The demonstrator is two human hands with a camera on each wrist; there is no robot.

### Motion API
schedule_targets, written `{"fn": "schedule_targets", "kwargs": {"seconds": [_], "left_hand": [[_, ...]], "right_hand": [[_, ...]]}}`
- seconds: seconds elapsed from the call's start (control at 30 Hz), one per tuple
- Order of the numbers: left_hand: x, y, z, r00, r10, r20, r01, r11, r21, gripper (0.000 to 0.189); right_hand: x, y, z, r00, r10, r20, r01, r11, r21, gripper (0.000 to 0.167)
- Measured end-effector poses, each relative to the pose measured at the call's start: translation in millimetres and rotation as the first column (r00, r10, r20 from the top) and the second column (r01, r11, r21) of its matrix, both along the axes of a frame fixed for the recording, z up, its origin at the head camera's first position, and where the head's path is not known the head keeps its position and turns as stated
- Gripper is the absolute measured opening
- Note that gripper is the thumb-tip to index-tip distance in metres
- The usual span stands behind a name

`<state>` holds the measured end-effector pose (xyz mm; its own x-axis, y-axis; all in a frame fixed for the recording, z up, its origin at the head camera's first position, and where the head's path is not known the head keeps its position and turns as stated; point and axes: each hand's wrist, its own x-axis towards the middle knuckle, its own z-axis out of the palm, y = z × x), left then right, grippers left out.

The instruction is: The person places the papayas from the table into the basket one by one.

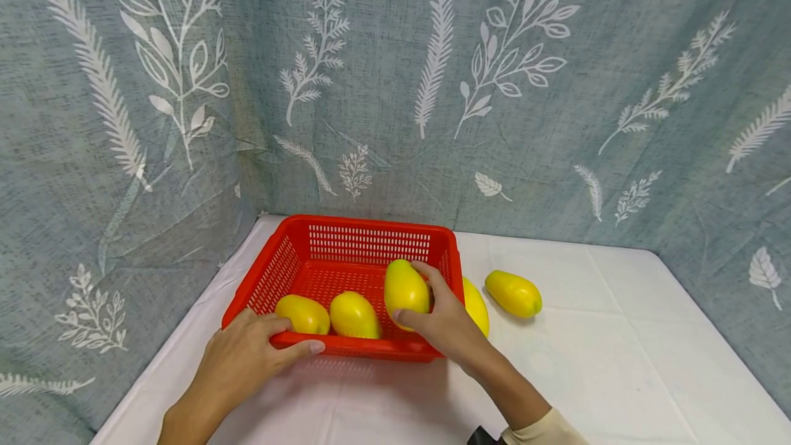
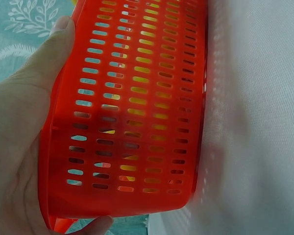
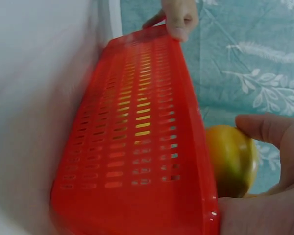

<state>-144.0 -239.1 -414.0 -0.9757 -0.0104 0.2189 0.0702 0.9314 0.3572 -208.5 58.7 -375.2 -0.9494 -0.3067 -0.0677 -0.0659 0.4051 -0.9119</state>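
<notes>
A red plastic basket (image 1: 371, 347) with slotted walls stands on the table. My left hand (image 1: 247, 356) grips its near left corner, thumb along the front rim; in the left wrist view the same hand (image 2: 24, 132) wraps the rim beside the slotted wall. My right hand (image 1: 446, 314) holds a yellow mango (image 1: 405, 287) between thumb and fingers, inside the basket's right part as seen from the head. In the right wrist view this mango (image 3: 230, 159) shows just past the rim. Two more yellow mangoes, one at left (image 1: 304, 314) and one beside it (image 1: 355, 315), lie along the basket's front wall.
Right of the basket, a yellow fruit (image 1: 474, 304) is partly hidden by the basket wall and my right hand. Farther right another yellow mango (image 1: 514, 293) lies on the white tablecloth (image 1: 618, 349). A patterned grey-green curtain (image 1: 383, 88) hangs behind and at both sides.
</notes>
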Motion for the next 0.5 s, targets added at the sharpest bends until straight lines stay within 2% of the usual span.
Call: {"fn": "schedule_targets", "kwargs": {"seconds": [0.3, 0.5], "left_hand": [[0.1, 0.3, 0.2, 1.0, 0.005, 0.011, -0.005, 1.0, 0.001, 0.068], [-1.0, 0.1, -0.1, 1.0, 0.003, 0.024, -0.003, 1.0, -0.003, 0.069]], "right_hand": [[-13.1, -12.6, -5.7, 0.995, 0.09, -0.052, -0.085, 0.993, 0.085, 0.082], [-19.8, -17.1, -10.8, 0.986, 0.15, -0.078, -0.135, 0.975, 0.176, 0.082]]}}
